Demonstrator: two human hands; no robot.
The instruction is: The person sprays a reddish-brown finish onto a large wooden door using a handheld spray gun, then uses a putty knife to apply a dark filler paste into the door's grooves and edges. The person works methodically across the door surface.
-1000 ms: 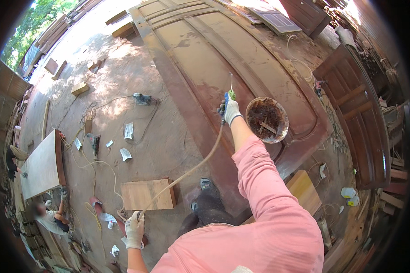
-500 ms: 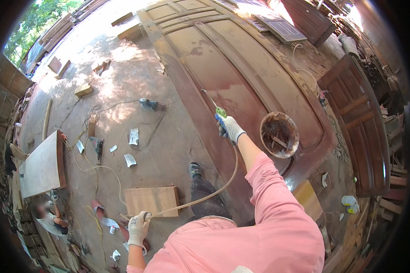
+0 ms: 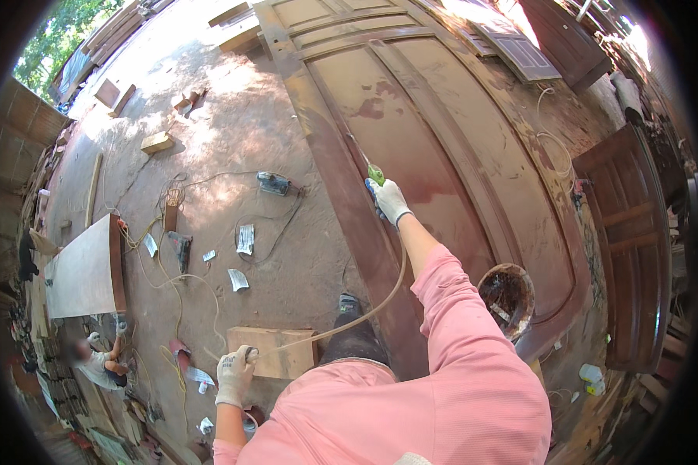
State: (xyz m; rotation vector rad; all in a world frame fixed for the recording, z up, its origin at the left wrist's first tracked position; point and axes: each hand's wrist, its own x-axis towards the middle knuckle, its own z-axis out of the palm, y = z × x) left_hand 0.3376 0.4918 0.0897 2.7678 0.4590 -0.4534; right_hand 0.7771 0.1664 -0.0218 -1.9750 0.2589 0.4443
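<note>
My right hand (image 3: pixel 388 200), in a white and blue work glove, is closed round a green air blow gun (image 3: pixel 375 174) with a long thin nozzle. It is over a large panelled wooden door (image 3: pixel 473 139), the nozzle tip close to the moulding along the left edge of a long panel. Part of this panel is dark reddish and wet-looking, the rest paler and dusty. From the gun a beige hose (image 3: pixel 357 324) curves down to my left hand (image 3: pixel 235 375), gloved in white and closed on it. A stained bucket (image 3: pixel 526 288) with dark contents stands on the door's near end.
On the floor to the left are a wood block (image 3: pixel 267 353), a blue-grey power tool (image 3: pixel 273 184), a drill (image 3: pixel 180 249), cords and paper scraps. Farther left, a co-worker (image 3: pixel 101 364) crouches beside a pale board (image 3: pixel 85 271). Another dark door (image 3: pixel 624 240) leans at the right.
My view has swung, so the floor and doors appear farther right and lower. The hand with the air blow gun has moved farther up along the panel's left edge. My left hand still grips the hose.
</note>
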